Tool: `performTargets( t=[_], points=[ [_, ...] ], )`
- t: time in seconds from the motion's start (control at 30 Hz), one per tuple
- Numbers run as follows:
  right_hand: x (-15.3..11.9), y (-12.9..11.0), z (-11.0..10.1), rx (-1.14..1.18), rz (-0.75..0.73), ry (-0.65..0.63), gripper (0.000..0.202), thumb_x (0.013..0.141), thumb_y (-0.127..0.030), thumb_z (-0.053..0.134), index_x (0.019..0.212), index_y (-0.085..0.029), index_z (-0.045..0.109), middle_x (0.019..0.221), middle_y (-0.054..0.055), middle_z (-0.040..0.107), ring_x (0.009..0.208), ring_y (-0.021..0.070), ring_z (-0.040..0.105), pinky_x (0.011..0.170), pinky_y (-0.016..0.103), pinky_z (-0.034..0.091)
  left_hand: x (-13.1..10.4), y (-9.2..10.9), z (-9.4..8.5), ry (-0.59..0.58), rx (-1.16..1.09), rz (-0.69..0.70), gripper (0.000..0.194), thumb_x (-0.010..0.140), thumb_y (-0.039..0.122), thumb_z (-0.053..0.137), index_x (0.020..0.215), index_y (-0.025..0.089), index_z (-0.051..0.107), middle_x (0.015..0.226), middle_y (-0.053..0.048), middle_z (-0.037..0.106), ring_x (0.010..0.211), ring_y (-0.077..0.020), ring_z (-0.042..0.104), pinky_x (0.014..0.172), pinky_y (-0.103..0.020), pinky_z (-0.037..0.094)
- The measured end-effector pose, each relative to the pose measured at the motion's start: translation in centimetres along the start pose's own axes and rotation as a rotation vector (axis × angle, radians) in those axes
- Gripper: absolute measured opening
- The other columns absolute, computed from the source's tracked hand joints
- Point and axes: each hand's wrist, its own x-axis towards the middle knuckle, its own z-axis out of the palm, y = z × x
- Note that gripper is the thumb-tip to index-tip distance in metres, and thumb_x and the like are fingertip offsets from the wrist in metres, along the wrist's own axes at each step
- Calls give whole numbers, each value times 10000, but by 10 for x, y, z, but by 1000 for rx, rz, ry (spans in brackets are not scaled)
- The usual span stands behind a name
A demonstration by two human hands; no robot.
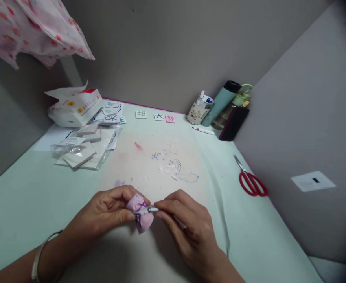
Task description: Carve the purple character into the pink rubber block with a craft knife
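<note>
Pale green tabletop (249,232) below, I see the left hand (109,208) and right hand (190,228) at lower centre of frame, pinching respectively a pink-purple piece (145,223) and slim metal tool (153,209). I'd judge the piece light, soft, easily torn; edges suit gripping.

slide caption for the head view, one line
Left hand holds a small pink piece; right hand holds a slim tool to it.

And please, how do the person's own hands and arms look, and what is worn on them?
The left hand and right hand are ungloved, and no sleeves show. A slim, silvery bangle circles the left wrist.
</note>
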Motion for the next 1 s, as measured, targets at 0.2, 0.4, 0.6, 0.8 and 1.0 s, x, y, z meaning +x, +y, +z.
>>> performTargets(
  t=[0.2, 0.4, 0.6, 0.8, 1.0],
  points=[
    [-2, 1, 0, -7, 31, 35, 164, 990, -98, 620, 1077, -165, 741, 855, 62, 696, 731, 152, 655, 604, 265, 517, -3, 0, -2, 61, 53, 6, 34, 886, 245, 808, 898, 232, 779, 908, -9, 755, 830, -157, 727, 768, -217, 570],
    [4, 1, -5, 123, 189, 117, 142, 960, -111, 640, 977, -187, 759, 817, 17, 703, 724, 122, 638, 631, 231, 499, -2, -4, -6, 47, 42, -18, 103, 884, 292, 819, 959, 225, 795, 970, -42, 781, 884, -184, 735, 793, -245, 571],
    [7, 2, -7, 299, 468, 34, 157, 991, -309, 643, 929, -216, 753, 793, -3, 662, 687, 126, 562, 620, 254, 438, -4, -5, -8, 44, 57, -63, 166, 895, 344, 812, 1017, 233, 789, 1019, -33, 772, 916, -177, 717, 819, -241, 547],
    [6, 10, -3, 536, 697, -105, 280, 944, -469, 691, 1036, -206, 722, 808, -2, 631, 737, 142, 521, 661, 273, 396, -2, -1, -7, 122, 36, -119, 282, 922, 413, 788, 1132, 231, 744, 1136, -62, 764, 1038, -208, 692, 903, -277, 511],
    [11, 14, 8, 734, 775, -129, 299, 850, -465, 796, 907, -181, 724, 772, -9, 640, 687, 119, 495, 668, 267, 384, -1, -6, -5, 55, 5, -143, 310, 956, 427, 747, 1203, 241, 727, 1120, -68, 769, 1024, -211, 688, 932, -306, 504]
  ],
)
